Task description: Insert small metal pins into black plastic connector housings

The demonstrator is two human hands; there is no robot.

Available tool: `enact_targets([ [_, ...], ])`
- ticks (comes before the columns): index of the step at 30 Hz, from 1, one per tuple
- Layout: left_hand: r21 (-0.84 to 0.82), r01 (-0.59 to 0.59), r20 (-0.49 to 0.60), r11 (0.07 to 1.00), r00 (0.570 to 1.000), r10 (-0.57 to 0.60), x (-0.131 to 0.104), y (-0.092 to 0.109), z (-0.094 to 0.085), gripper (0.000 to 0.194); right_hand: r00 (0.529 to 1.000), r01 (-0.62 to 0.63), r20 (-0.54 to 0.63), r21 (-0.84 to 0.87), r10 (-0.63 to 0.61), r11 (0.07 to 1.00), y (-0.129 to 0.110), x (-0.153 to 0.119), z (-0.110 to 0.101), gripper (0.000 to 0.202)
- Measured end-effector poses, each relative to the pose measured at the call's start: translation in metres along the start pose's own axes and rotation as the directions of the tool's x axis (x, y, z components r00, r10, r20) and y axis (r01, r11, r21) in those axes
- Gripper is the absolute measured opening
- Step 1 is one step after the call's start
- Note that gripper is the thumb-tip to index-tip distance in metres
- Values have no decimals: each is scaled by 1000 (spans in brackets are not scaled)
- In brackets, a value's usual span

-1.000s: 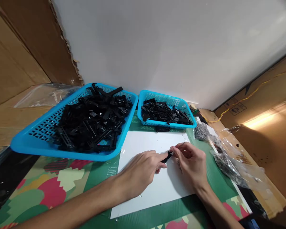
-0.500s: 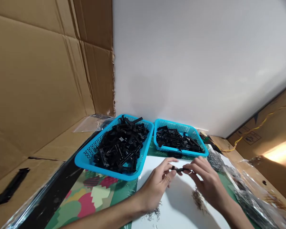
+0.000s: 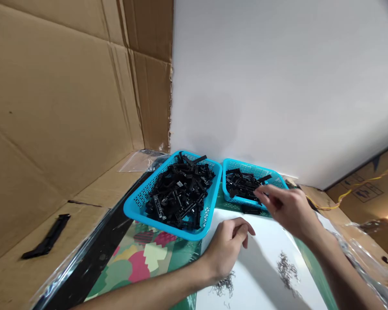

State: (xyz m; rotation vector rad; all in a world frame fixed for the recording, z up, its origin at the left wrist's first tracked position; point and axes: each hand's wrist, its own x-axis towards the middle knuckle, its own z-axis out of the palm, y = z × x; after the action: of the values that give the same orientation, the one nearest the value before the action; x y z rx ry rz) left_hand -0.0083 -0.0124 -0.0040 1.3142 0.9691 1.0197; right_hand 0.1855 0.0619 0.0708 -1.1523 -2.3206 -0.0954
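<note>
Black part (image 3: 264, 178) lies lengthwise toward the desk's far right corner over the small basket (image 3: 280, 179), right hand (image 3: 286, 209) open beside it, left hand (image 3: 228, 245) loosely curled, empty.

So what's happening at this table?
A person sits at a white sheet with two blue baskets of black plastic parts. The right hand reaches over the small basket, seemingly holding a black part. The left hand rests loosely curled on the sheet, near the big basket. Small metal springs lie scattered nearby.
</note>
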Motion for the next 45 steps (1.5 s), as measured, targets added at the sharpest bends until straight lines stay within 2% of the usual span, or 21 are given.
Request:
enact_targets([
  [3, -54, -18, -45, 998, 999, 16, -4, 4, 1, 34, 966, 137, 240, -145, -99, 980, -16, -29, 20, 29],
  [5, -92, -45, -79, 995, 996, 37, -6, 5, 1, 34, 940, 156, 339, -323, -40, 934, -12, -42, 38, 20],
  [8, -143, -48, -85, 989, 996, 36, -7, 3, 1, 33, 926, 127, 374, -437, 51, 890, 2, -49, 63, 22],
  [10, -151, -42, -77, 988, 997, 30, -7, 2, 1, 33, 933, 121, 356, -433, 47, 893, 7, -51, 70, 22],
  [13, -112, -55, -89, 992, 995, 45, -7, 2, 1, 33, 949, 136, 315, -383, -9, 914, 3, -52, 64, 14],
  [16, -85, -71, -91, 994, 994, 63, -7, 4, 2, 32, 986, 136, 123, -181, -115, 974, -4, -44, 40, 24],
  [17, -87, -75, -87, 993, 994, 67, -7, 4, 2, 31, 995, 95, 23, -135, -92, 986, -4, -37, 31, 27],
  [19, -94, -84, -86, 992, 993, 75, -8, 5, 2, 31, 992, -48, -120, -164, 28, 985, 0, -18, 13, 29],
  [20, -97, -88, -86, 991, 993, 80, -9, 5, 2, 31, 990, -98, -124, -197, 74, 976, 2, -6, 5, 31],
  [22, -96, -98, -89, 991, 992, 89, -10, 5, 3, 33, 994, -94, 39, -176, 102, 980, 4, 17, -3, 35],
  [23, -96, -103, -88, 990, 992, 94, -10, 5, 3, 32, 988, -84, 120, -105, 97, 991, 1, 27, -4, 38],
  [26, -101, -94, -87, 990, 993, 85, -11, 3, 4, 29, 973, -24, 229, 92, 2, 995, -26, 50, 6, 35],
  [27, -101, -88, -87, 991, 993, 79, -12, 2, 4, 27, 953, 51, 291, 133, -88, 990, -40, 57, 14, 32],
  [29, -87, -86, -72, 992, 994, 80, -13, 1, 5, 23, 869, 206, 412, 206, -275, 957, -67, 69, 31, 30],
  [31, -45, -119, -42, 992, 992, 117, -15, 1, 6, 21, 800, 331, 452, 216, -395, 918, -89, 80, 49, 30],
  [33, 3, -164, -11, 987, 986, 164, -17, 1, 6, 20, 737, 441, 499, 156, -456, 884, -101, 88, 62, 21],
  [35, 19, -185, 2, 983, 983, 185, -18, 2, 6, 20, 715, 491, 524, 95, -463, 866, -106, 92, 65, 12],
  [37, -9, -174, 5, 985, 985, 174, -18, 2, 6, 19, 729, 494, 515, 60, -451, 868, -104, 90, 57, 10],
  [39, -62, -148, -4, 987, 989, 148, -17, 1, 5, 18, 765, 478, 479, 26, -431, 878, -98, 82, 43, 12],
  [42, -120, -112, -27, 986, 994, 109, -15, 1, 5, 19, 850, 405, 381, -31, -364, 914, -81, 66, 17, 15],
  [45, -144, -72, -70, 987, 996, 63, -11, 1, 5, 25, 929, 259, 258, 60, -265, 964, -56, 43, -9, 22],
])
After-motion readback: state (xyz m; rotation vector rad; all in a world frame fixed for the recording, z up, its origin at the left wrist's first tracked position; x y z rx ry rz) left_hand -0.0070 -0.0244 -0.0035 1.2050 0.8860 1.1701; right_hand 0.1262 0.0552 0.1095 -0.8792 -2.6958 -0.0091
